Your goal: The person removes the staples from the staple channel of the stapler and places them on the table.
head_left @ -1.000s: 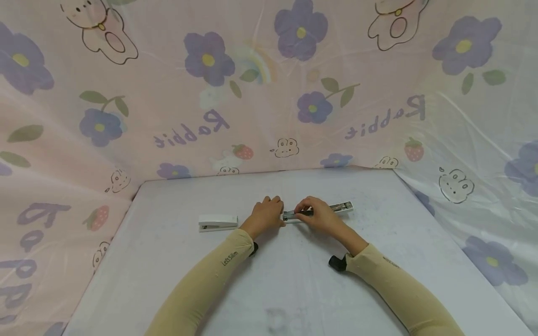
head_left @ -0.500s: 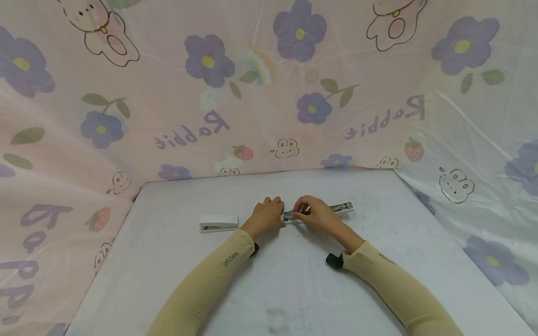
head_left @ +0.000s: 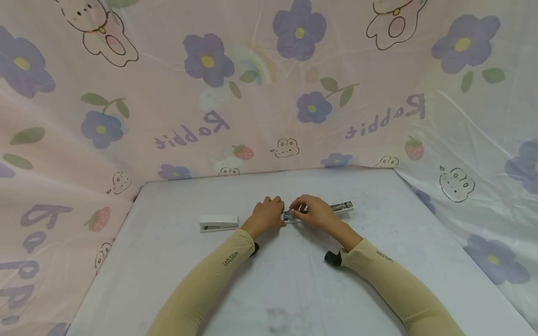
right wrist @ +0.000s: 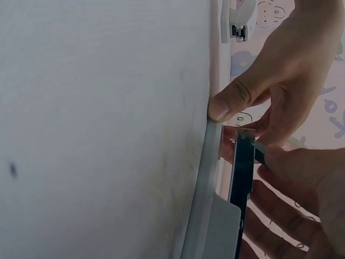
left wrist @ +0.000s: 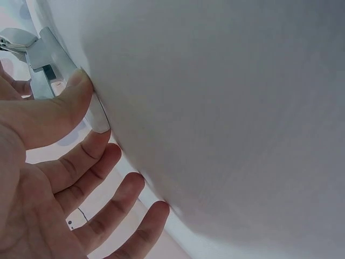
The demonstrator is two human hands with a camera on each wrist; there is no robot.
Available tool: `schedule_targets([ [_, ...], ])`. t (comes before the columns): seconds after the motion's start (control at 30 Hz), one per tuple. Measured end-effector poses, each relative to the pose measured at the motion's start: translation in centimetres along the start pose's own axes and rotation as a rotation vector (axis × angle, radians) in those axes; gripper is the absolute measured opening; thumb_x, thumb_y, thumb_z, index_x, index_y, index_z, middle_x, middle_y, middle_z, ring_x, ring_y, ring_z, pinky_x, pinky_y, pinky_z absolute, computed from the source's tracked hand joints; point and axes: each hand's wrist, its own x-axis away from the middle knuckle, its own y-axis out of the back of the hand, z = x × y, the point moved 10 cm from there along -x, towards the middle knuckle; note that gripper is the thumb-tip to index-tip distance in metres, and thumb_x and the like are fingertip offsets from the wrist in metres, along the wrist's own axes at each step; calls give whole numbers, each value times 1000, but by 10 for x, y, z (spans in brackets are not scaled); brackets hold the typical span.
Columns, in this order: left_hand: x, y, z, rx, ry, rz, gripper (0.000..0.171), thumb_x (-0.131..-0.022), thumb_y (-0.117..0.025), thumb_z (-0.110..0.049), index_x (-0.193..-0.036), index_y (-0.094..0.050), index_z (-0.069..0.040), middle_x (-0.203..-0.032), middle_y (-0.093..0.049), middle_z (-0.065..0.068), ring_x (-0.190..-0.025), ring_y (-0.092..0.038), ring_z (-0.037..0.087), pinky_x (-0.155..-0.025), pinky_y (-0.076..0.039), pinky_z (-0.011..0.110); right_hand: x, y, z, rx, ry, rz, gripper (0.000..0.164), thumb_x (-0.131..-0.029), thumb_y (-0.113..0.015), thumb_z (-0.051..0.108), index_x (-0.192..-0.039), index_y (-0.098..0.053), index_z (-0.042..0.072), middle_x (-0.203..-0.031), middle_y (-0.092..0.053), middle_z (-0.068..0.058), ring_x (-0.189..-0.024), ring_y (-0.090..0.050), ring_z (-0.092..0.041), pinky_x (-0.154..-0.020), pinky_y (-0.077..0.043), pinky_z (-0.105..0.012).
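Observation:
A white stapler (head_left: pixel 343 206) lies opened out flat on the table, its top folded back to the right and its dark metal magazine (right wrist: pixel 242 172) exposed. My left hand (head_left: pixel 267 214) holds the left end of its base; in the left wrist view the thumb presses on the white base (left wrist: pixel 99 116) while the fingers lie against its far side and the table. My right hand (head_left: pixel 315 213) is over the magazine, thumb and finger pinching a small greyish strip (right wrist: pixel 260 153) beside the magazine's end. I cannot tell whether this is a row of staples.
A second white stapler (head_left: pixel 218 223) stands closed to the left of my left hand. The white table (head_left: pixel 269 280) runs back to a hanging curtain (head_left: pixel 260 107) printed with flowers and rabbits. Black wrist mounts (head_left: pixel 333 258) stick out from the tan sleeves (head_left: pixel 391 280).
My right hand has shifted slightly left along the magazine, closer to my left hand. The left hand and both staplers stay in place.

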Motion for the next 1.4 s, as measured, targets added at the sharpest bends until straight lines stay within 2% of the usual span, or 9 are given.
schedule_targets([
  [0.4, 0, 0, 0, -1, 1, -7, 37, -93, -86, -42, -107, -66, -15, -119, -60, 0, -116, -58, 27, -88, -54, 44, 5, 15, 8, -45, 61, -62, 16, -101, -79, 23, -113, -78, 13, -109, -76, 0, -92, -69, -16, -86, -58, -41],
  [0.63, -1, 0, 1, 0, -2, -5, 36, -94, -84, -42, -109, -66, -14, -119, -60, 1, -117, -58, 27, -88, -54, 44, 12, 22, 5, -78, 70, -81, 14, -100, -79, 22, -112, -78, 13, -101, -74, 3, -87, -67, -12, -80, -58, -37],
  [0.93, 0, -1, 1, 11, 7, 11, 35, -94, -85, -41, -108, -66, -15, -119, -60, 0, -114, -57, 26, -86, -53, 43, 28, 21, 0, -127, 61, -49, 12, -100, -79, 20, -110, -77, 12, -100, -74, 3, -85, -66, -11, -77, -56, -32],
  [1.13, 2, 0, 0, 32, 8, 21, 34, -95, -84, -40, -108, -65, -15, -119, -59, 1, -116, -56, 27, -87, -52, 43, 38, 16, -5, -112, 29, -21, 13, -101, -79, 22, -111, -78, 14, -99, -74, 5, -84, -64, -10, -75, -54, -31],
  [1.4, 3, 2, -1, 22, 2, 9, 35, -95, -84, -41, -107, -65, -15, -119, -59, 0, -119, -57, 28, -88, -53, 44, 46, 12, -7, -106, 33, -3, 10, -100, -79, 19, -110, -78, 17, -95, -71, 8, -83, -63, -9, -75, -54, -31],
])
